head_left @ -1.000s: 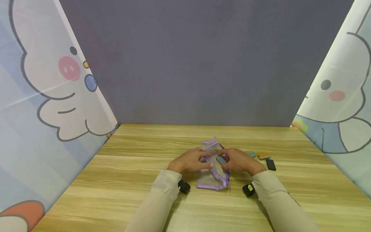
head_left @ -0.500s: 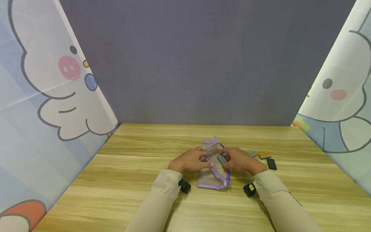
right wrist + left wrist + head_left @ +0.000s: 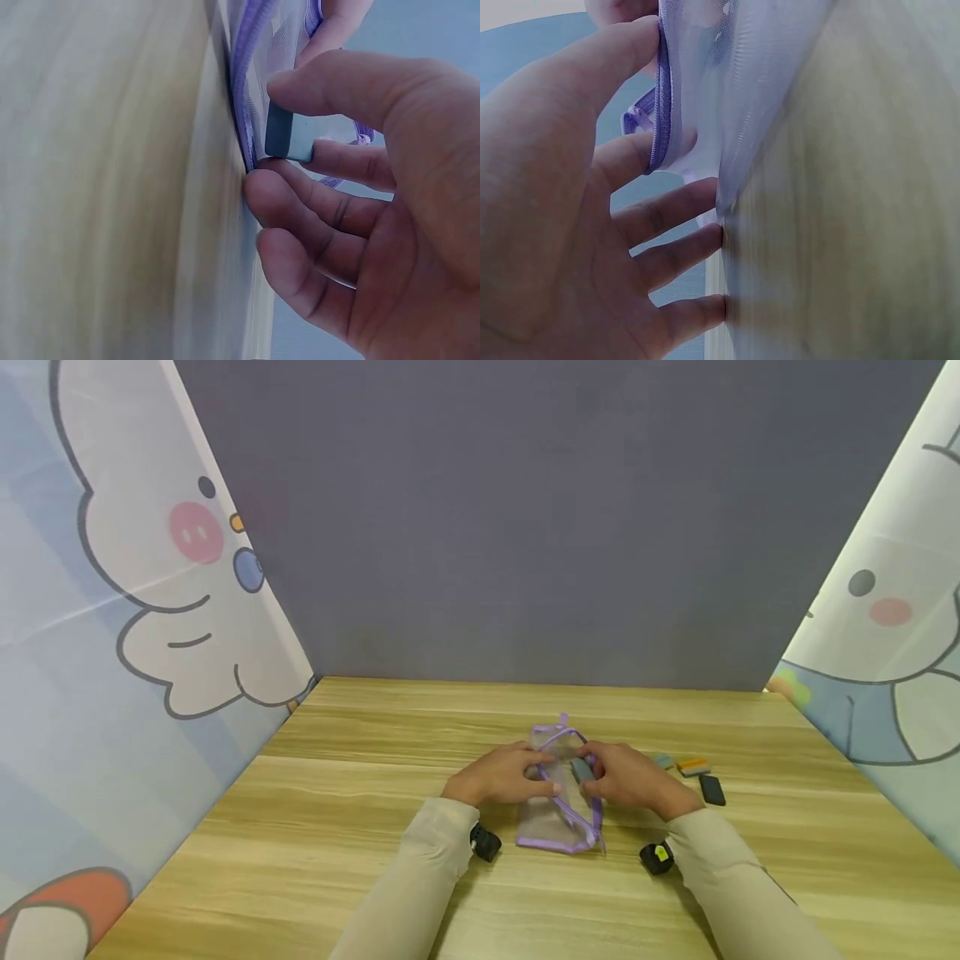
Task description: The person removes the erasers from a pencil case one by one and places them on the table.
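A mesh pouch [image 3: 542, 823] with a purple zipper edge lies on the wooden table, its mouth spread wide. My left hand [image 3: 501, 775] holds the left side of that mouth: in the left wrist view the thumb is at the zipper [image 3: 662, 90] and the index finger reaches behind it through the opening. The other left fingers are spread, their tips at the mesh and tabletop. Between thumb and index finger, my right hand [image 3: 626, 774] pinches a small grey-blue rectangular block [image 3: 289, 137] over the open mouth. Its remaining fingers curl beside the pouch's right zipper edge.
To the right of the right hand lie a pale blue-grey piece [image 3: 663, 762], an orange-and-grey block [image 3: 693, 767] and a black rectangular piece [image 3: 712, 790]. A dark grey panel [image 3: 480, 527] rises behind the table, with cartoon-printed cloth on both sides.
The head view has shifted slightly, so everything sits a little further right in it. The pinched block stands slightly steeper in the right hand; both hands keep nearly the same place at the pouch.
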A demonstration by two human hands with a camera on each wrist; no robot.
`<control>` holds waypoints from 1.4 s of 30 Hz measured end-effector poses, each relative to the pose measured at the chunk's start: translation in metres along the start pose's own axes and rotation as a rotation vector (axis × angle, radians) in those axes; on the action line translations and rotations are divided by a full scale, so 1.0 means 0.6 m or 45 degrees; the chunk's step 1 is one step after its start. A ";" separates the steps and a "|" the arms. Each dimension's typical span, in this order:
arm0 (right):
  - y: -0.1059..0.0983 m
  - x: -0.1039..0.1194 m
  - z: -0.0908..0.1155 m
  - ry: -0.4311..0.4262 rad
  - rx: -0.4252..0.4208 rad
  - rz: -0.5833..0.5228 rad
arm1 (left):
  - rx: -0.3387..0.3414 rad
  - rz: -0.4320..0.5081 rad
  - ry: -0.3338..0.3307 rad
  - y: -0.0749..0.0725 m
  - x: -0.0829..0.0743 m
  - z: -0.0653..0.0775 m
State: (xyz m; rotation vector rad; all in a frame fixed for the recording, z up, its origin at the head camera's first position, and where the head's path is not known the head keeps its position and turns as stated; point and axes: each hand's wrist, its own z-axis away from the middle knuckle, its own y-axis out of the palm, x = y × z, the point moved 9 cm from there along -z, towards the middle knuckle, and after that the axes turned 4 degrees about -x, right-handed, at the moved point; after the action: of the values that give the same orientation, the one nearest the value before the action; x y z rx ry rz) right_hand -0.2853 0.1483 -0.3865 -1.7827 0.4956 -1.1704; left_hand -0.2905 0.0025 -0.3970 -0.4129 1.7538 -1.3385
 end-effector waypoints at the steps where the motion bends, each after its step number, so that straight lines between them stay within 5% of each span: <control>1: -0.001 0.000 0.001 -0.001 -0.003 0.008 | -0.001 0.003 -0.001 0.001 0.000 -0.001; 42: -0.041 -0.013 0.048 -0.007 -0.101 0.069 | -0.002 -0.035 -0.049 0.006 0.008 -0.018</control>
State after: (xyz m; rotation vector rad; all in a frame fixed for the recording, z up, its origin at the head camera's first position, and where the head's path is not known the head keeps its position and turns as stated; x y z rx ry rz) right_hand -0.2674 0.1799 -0.3734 -1.8281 0.5904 -1.1221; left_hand -0.3006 0.0071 -0.4019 -0.4622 1.7228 -1.3399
